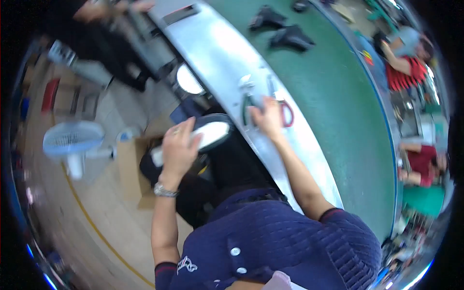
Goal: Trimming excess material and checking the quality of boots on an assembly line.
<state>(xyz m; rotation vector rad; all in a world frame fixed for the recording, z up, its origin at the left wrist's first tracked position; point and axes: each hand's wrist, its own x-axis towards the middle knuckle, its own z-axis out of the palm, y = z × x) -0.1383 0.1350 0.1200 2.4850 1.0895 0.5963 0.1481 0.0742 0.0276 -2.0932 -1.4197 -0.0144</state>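
Observation:
My left hand, with a metal band on its wrist, is closed around the near end of a dark-rimmed piece with a white oval face. Blur hides what kind of piece that is; it is held over my lap, beside the bench's left edge. Above the metal bench, my right hand has its thumb and fingers apart and seems to hold nothing. Scissors with red handles lie just right of its fingers. To its left is a green-handled hand tool. A small shiny round thing sits beyond them.
Black boot-like pieces lie on the green surface past the bench. A cardboard box and a fan stand on my left. One person in black is at the far left; others sit across at the right.

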